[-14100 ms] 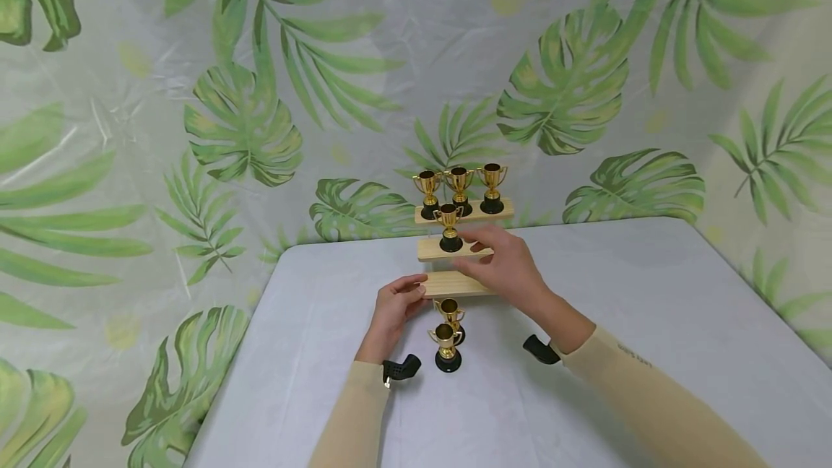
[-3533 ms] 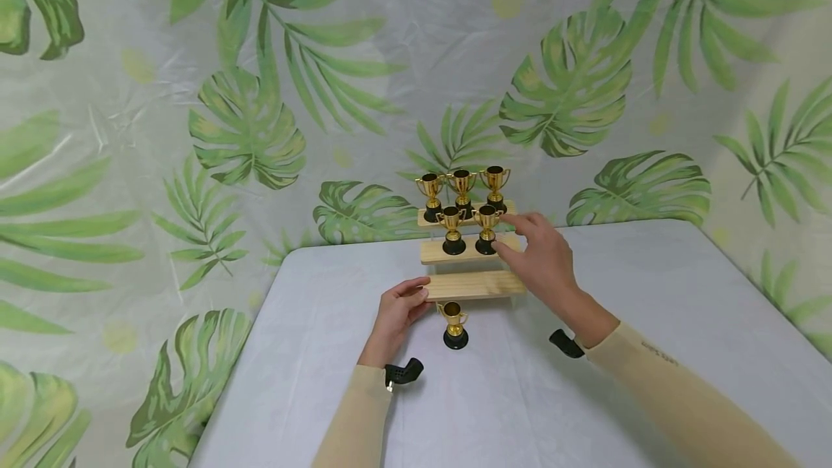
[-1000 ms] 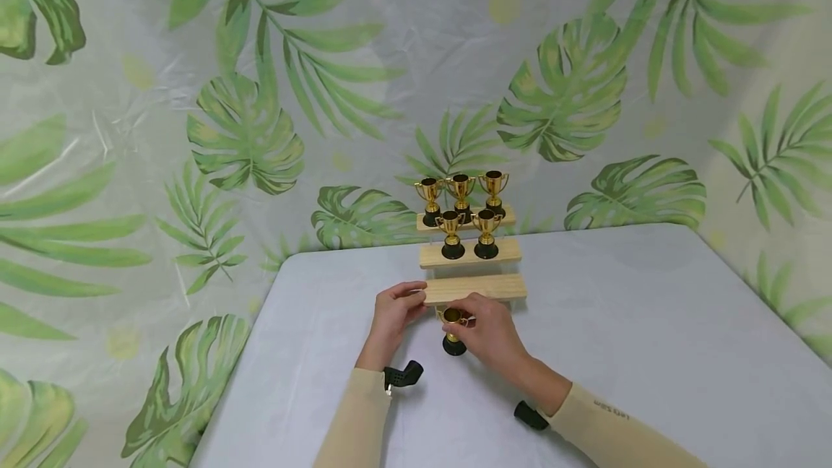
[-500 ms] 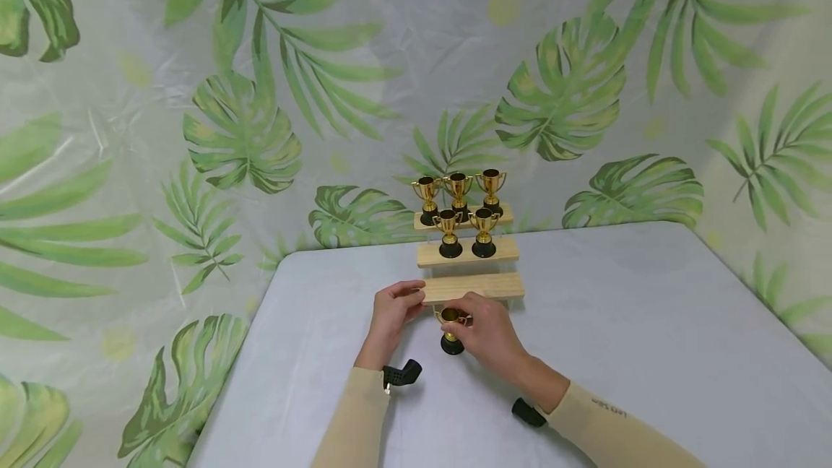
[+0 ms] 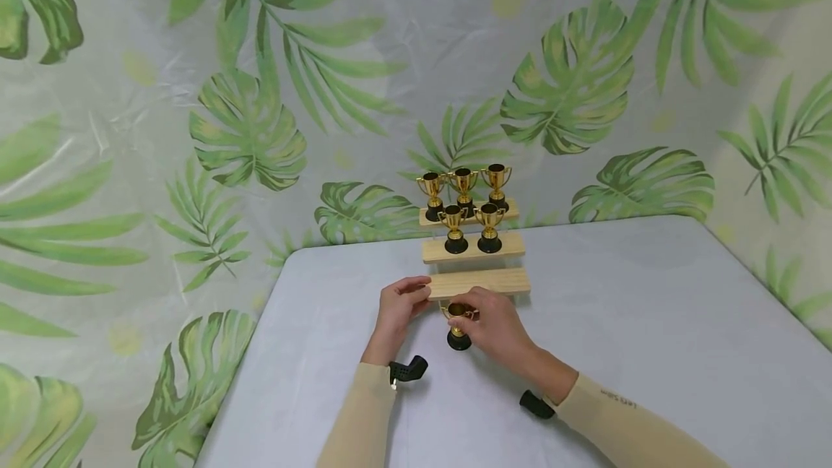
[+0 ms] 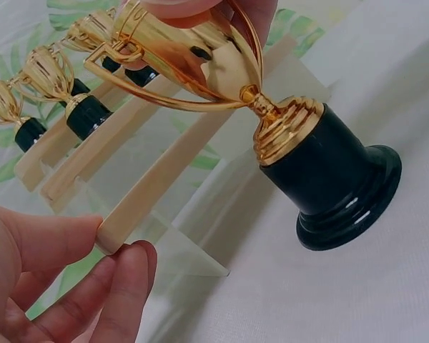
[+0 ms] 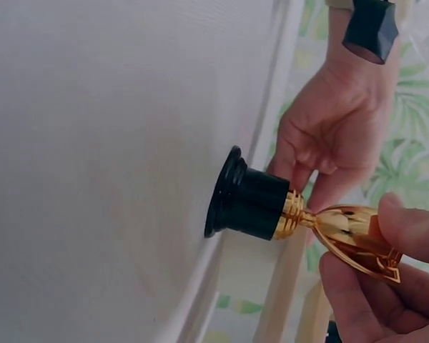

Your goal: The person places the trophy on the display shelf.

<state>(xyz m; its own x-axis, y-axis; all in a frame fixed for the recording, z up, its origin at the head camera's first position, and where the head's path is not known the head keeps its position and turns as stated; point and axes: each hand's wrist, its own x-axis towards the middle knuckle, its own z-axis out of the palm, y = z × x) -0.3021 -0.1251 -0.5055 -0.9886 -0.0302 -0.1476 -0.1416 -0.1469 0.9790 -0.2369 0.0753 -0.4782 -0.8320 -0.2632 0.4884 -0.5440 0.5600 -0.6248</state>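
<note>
My left hand pinches the left end of the lowest wooden board of a three-step stand, thumb above and fingers below in the left wrist view. In front of the stand, my right hand holds a small gold trophy by its cup, between thumb and fingers. Its round black base points down; whether it touches the table cannot be told. Two more trophies stand upright on the middle board. Three others line the top board.
A white-covered table extends around the stand. Behind it hangs a leaf-patterned sheet. Clear supports hold up the boards. Each wrist carries a black camera.
Earlier, one of two trophies before the stand went to the middle board's right part. My right hand then came down and took hold of the remaining front trophy. My left hand stayed on the board.
</note>
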